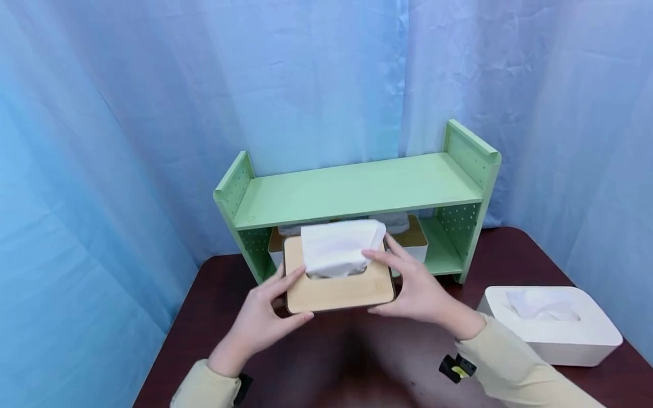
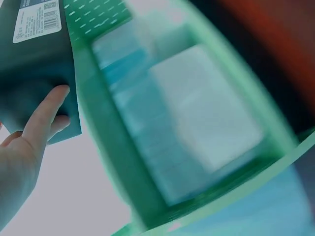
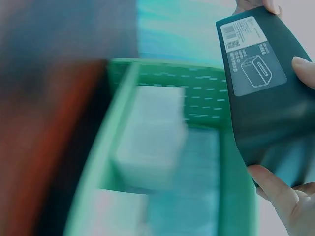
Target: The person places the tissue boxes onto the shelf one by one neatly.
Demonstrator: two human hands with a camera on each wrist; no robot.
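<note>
Both of my hands hold a tissue box (image 1: 336,292) with a light wood lid and a dark body, raised in front of the green shelf. A white tissue (image 1: 336,246) sticks up from its slot. My left hand (image 1: 260,317) grips its left end, thumb at the near edge. At the right end, my right hand (image 1: 415,286) grips it, one fingertip touching the tissue. The box's dark outside (image 2: 39,64) bears a printed label in the left wrist view. In the right wrist view, labels also show on the dark box (image 3: 266,108).
A green two-tier shelf (image 1: 357,190) stands at the back of the dark red table (image 1: 214,300). On its lower tier are white, wood-lidded tissue boxes (image 1: 418,238), partly hidden. A white tissue box (image 1: 561,334) sits at the right. Blue curtains (image 1: 326,85) hang behind.
</note>
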